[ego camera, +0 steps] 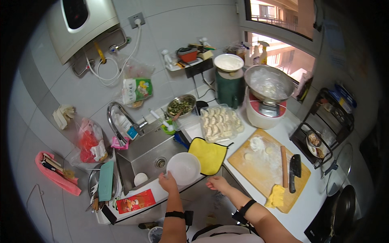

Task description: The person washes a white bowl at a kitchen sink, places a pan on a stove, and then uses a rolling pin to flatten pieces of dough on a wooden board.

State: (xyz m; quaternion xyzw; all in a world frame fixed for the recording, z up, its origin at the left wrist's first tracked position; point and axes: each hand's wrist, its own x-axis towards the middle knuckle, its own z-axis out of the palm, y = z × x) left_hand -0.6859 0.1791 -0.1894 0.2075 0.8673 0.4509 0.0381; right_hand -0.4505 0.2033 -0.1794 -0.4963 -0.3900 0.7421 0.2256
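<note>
My left hand (168,182) grips the lower left rim of a white bowl (183,169), which is over the right edge of the stainless steel sink (146,152). To the right, my right hand (218,184) hangs in front of the counter with its fingers curled; whether it holds anything small cannot be told. Just above it lies a yellow cloth with black edging (209,155). A clear plastic tray of dumplings (218,123) stands behind the cloth. On the wooden board (243,164) are flour, small dough pieces, a rolling pin (284,167), a black cleaver (294,173) and a yellow cloth (276,196).
A steel bowl of chopped filling (181,105) stands behind the sink, near the faucet (114,121). A small white bowl (140,179) sits in the sink. A red packet (135,201) lies at the front edge. A black rack (322,130) and a frying pan (345,206) are at the right.
</note>
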